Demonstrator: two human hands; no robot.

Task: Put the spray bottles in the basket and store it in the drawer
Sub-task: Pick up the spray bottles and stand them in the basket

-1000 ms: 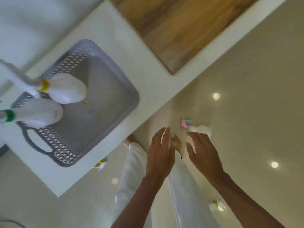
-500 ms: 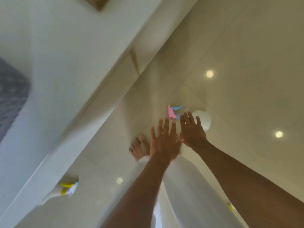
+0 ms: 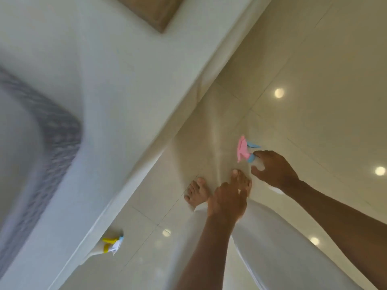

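My right hand (image 3: 274, 170) is wrapped around a white spray bottle down at the floor. Its pink and blue spray head (image 3: 244, 148) sticks out to the left of my fingers. My left hand (image 3: 227, 200) hangs beside it over my feet, fingers curled and holding nothing. A second white bottle with a yellow trigger (image 3: 111, 244) lies on the floor, partly hidden under the counter edge. The grey perforated basket (image 3: 56, 139) sits blurred on the white counter at the left; its inside is out of frame.
The white counter (image 3: 117, 97) runs diagonally across the left half, with a wooden panel (image 3: 155, 11) at the top. Glossy beige floor tiles (image 3: 314, 70) fill the right side. My bare feet (image 3: 198, 190) and white trouser legs (image 3: 272, 237) stand close to the counter.
My right hand has closed around the pink-headed bottle on the floor. My left hand's fingers have curled in. The view swung back left, showing more of the basket.
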